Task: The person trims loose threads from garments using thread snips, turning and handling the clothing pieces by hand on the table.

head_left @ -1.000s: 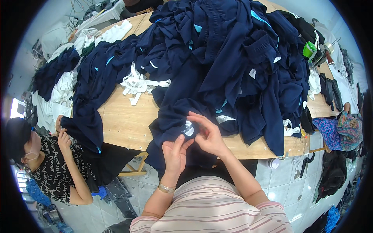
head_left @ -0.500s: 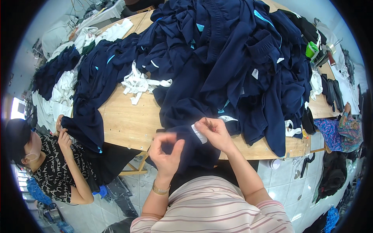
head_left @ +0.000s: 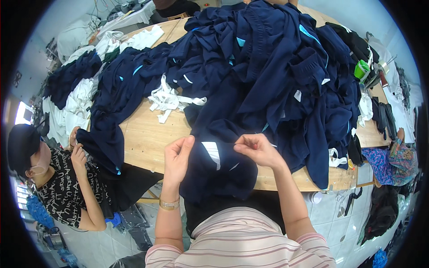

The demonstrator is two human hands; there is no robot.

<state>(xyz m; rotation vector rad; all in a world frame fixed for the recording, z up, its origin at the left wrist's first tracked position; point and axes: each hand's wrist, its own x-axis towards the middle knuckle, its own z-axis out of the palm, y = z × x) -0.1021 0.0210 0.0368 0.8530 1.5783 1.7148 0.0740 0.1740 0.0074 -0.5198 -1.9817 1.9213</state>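
A navy garment (head_left: 223,178) hangs over the table's near edge in front of me, with a white striped patch (head_left: 211,154) on it. My left hand (head_left: 178,156) pinches the garment's edge between thumb and fingers, left of the patch. My right hand (head_left: 259,149) is also closed, its fingertips pinching the dark edge on the other side. The cloth is spread between both hands. A small pale mark lies on the fabric below the right fingertips; its kind is too small to tell.
A large pile of navy garments (head_left: 268,67) covers the wooden table (head_left: 147,138). White strips (head_left: 167,98) lie left of it. A co-worker (head_left: 62,183) at left holds navy cloth; another person (head_left: 393,156) is at far right. A green cup (head_left: 361,69) stands at the right.
My left hand has moved slightly left and up to the garment's edge. My right hand has shifted right, off the white patch. More of the patch shows between them.
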